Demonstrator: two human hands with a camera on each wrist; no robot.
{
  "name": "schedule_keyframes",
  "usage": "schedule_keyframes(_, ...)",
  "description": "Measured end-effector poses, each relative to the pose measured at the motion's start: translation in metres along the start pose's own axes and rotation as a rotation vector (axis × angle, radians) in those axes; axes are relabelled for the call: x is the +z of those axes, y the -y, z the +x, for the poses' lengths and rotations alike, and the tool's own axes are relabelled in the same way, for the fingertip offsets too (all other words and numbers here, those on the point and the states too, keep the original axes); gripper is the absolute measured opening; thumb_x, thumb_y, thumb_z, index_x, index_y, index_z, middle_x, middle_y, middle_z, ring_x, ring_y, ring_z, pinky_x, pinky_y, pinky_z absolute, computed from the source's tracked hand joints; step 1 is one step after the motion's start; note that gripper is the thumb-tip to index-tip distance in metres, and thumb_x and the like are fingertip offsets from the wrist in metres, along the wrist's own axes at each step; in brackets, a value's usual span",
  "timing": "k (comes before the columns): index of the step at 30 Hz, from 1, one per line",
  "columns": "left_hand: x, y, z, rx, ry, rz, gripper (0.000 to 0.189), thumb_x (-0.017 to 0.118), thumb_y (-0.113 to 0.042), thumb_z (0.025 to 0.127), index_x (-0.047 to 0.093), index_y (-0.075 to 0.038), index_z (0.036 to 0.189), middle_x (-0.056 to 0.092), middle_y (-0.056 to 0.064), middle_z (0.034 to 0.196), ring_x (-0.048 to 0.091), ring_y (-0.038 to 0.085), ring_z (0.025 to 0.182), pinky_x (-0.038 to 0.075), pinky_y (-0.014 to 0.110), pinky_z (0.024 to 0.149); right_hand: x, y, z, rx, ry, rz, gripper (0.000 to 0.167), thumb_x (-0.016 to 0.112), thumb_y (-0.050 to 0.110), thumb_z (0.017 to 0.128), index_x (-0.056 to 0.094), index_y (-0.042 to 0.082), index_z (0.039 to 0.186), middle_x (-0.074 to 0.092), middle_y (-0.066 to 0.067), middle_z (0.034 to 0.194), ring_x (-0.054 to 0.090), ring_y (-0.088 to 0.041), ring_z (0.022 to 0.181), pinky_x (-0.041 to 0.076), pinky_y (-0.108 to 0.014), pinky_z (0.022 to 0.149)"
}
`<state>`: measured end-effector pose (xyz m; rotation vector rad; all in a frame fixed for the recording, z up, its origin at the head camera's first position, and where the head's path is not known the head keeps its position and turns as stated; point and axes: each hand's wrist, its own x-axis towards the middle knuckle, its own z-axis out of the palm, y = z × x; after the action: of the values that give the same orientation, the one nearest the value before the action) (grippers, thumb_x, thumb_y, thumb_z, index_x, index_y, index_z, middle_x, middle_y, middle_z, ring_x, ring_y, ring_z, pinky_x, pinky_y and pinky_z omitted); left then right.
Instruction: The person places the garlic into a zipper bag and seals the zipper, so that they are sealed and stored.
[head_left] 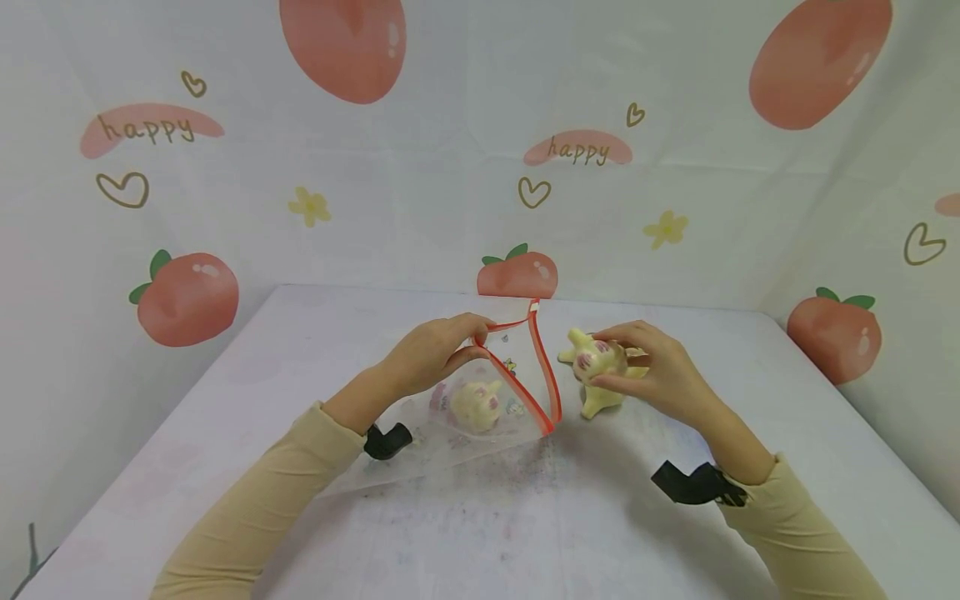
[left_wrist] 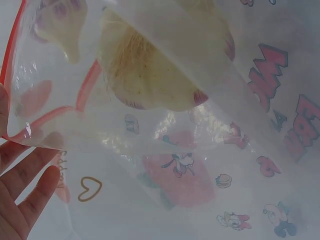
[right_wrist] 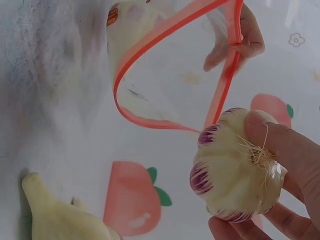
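With thumb and fingers, my left hand (head_left: 438,354) pinches the upper rim of a clear zip bag (head_left: 543,358) with a red-orange edge, and its mouth gapes to the right. Inside the bag lies one garlic bulb (head_left: 476,406), its roots showing through the printed plastic in the left wrist view. My right hand (head_left: 656,371) grips another garlic bulb (right_wrist: 235,165), white with purple streaks, by its sides, just right of the bag's mouth. Below that bulb, a further pale garlic bulb (right_wrist: 65,215) rests on the table, partly hidden in the head view.
A white cloth (head_left: 480,533) with faint stains covers the table. Behind it hangs a white backdrop (head_left: 420,175) printed with red fruits, hearts and the word happy. Black straps with mounts (head_left: 690,483) sit at both wrists.
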<state>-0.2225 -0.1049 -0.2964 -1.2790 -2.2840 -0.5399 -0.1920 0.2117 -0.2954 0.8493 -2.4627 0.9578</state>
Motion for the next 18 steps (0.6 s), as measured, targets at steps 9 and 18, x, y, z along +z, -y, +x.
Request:
schedule_keyframes(9, -0.0001, -0.0005, 0.0004, 0.011, -0.009, 0.009, 0.022, 0.067, -0.018, 0.085, 0.051, -0.005, 0.093, 0.067, 0.010, 0.110, 0.065, 0.019, 0.077, 0.051, 0.028, 0.068, 0.0046, 0.0043, 0.0019, -0.008, 0.010, 0.025, 0.047, 0.083, 0.008, 0.068, 0.065, 0.006, 0.111, 0.063, -0.008, 0.105, 0.050, 0.008, 0.090, 0.051, -0.011, 0.073)
schedule_keyframes(18, 0.0009, 0.0006, -0.0001, 0.010, -0.005, 0.007, 0.022, 0.066, -0.018, 0.085, 0.051, -0.005, 0.094, 0.067, 0.011, 0.110, 0.065, 0.019, 0.077, 0.051, 0.027, 0.068, 0.0099, 0.0069, 0.0036, -0.030, 0.021, 0.052, 0.046, 0.082, 0.008, 0.068, 0.065, 0.007, 0.110, 0.063, -0.007, 0.105, 0.052, 0.006, 0.090, 0.054, -0.015, 0.071)
